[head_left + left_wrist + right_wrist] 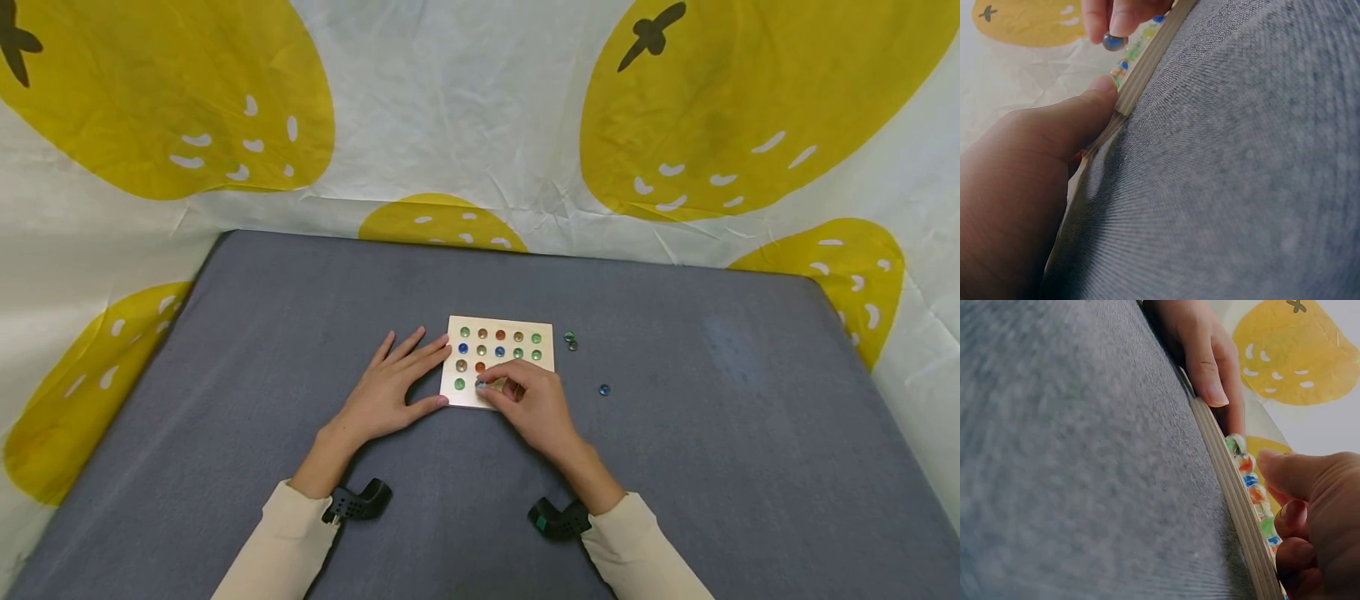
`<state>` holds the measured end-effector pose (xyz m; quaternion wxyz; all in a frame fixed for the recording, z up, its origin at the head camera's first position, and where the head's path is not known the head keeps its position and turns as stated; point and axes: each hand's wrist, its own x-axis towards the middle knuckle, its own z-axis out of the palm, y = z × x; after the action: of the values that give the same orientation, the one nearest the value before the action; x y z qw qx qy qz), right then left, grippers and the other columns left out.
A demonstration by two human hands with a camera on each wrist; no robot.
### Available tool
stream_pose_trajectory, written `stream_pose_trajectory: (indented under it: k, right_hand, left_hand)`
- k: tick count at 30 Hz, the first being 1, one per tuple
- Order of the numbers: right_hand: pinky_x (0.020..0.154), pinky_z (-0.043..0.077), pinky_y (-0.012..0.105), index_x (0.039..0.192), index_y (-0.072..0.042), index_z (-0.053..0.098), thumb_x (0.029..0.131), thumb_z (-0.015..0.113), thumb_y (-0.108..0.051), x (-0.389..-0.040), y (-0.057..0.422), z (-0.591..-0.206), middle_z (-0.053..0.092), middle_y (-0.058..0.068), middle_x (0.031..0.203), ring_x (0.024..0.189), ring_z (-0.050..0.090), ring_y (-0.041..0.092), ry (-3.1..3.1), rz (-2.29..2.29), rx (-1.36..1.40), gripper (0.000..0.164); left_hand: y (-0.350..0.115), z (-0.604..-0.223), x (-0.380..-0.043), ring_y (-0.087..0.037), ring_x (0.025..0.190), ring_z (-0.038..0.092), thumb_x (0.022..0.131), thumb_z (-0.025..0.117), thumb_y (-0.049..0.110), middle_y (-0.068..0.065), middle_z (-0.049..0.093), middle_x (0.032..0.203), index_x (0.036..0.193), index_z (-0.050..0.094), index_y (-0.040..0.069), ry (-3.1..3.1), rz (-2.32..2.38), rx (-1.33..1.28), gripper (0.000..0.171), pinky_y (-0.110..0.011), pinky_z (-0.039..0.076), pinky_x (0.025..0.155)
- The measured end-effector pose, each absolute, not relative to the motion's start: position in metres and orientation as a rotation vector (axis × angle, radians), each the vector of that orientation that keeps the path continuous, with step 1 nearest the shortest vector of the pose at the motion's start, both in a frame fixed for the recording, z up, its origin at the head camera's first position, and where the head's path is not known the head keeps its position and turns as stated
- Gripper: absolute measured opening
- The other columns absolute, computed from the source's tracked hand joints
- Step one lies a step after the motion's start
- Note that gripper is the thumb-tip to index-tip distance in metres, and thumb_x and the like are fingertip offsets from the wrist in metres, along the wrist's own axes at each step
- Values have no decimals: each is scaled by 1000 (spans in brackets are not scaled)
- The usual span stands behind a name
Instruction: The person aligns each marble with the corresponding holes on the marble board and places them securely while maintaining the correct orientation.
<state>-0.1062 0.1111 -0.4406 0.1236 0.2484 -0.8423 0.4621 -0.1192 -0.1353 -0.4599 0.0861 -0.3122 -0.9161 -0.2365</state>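
Note:
A pale wooden board (467,400) lies on the grey cloth, with rows of coloured glass marbles set on it. My right hand (534,407) is over the board's front part and pinches a blue marble (1114,42) between thumb and fingertip. In the head view that marble is just right of a green marble (460,384) in the front row; the hand covers the rest of that row. With fingers spread, my left hand (386,396) rests at the board's left edge, its thumb by the near left corner.
To the right of the board lie two loose green marbles (572,345) and, nearer, a loose blue marble (603,389). Grey cloth (712,467) covers the table. A white curtain (457,108) with yellow fruit shapes hangs behind and at the sides.

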Motion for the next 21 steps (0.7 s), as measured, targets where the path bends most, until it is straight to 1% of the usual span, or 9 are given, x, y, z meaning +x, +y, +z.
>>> stream_pose_trajectory:
  k: [7, 13, 21]
  right_hand:
    - [45, 35, 20, 89, -14, 75, 77, 81, -12, -107, 110, -447, 56, -10, 69, 52, 42, 3, -2451, 1321, 714, 13]
    - [45, 34, 21, 89, -12, 75, 76, 82, -11, -106, 110, -451, 53, -10, 66, 52, 40, 2, -2429, 1288, 750, 14]
    - [45, 33, 21, 89, -12, 75, 77, 81, -11, -108, 111, -453, 52, -10, 67, 52, 39, 2, -2431, 1288, 768, 13]
  left_hand:
    - [-136, -462, -121, -28, 142, 23, 88, 66, 47, 2, 37, 151, 147, 42, 18, -2726, -700, -931, 70, -54, 6, 114]
    - [-136, -461, -119, -28, 142, 23, 88, 65, 47, 1, 37, 151, 147, 42, 18, -2732, -695, -932, 70, -53, 6, 114]
    - [-134, -459, -118, -29, 142, 23, 88, 65, 46, 0, 37, 151, 147, 43, 17, -2736, -703, -925, 69, -54, 6, 114]
